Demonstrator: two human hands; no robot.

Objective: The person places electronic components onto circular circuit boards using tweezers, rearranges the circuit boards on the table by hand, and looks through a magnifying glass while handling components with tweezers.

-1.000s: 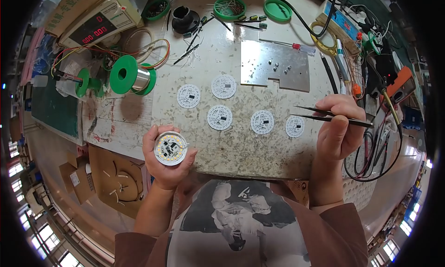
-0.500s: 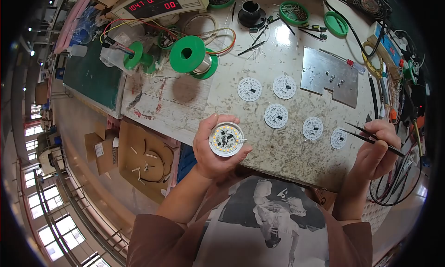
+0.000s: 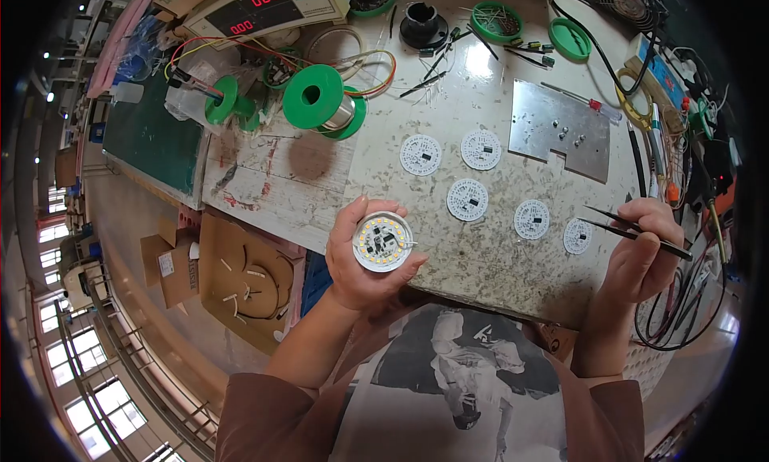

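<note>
In my left hand [image 3: 352,274] is an LED bulb body [image 3: 383,242], its round board facing up with a ring of yellow LEDs, black components and short white wires at its right side. My fingers wrap around its rim. My right hand [image 3: 645,250] grips black tweezers [image 3: 669,250], whose tips point left and stand a little apart with nothing visible between them. The tips are above or close to a round white circuit board [image 3: 577,236]; whether they touch it I cannot tell. Other such boards, like this one [image 3: 532,220], lie across the worn bench top.
A solder spool [image 3: 328,101] stands behind my left hand. Farther back are a meter [image 3: 268,9] with a red display and green dishes [image 3: 497,21] of small parts. A metal plate [image 3: 557,133] lies at the right, near cables and a soldering iron [image 3: 718,229]. Below left sits a cardboard box [image 3: 216,294].
The meter's red readings have dropped to zeros. The whole view has shifted slightly; both hands keep their hold on the bulb body and the tweezers.
</note>
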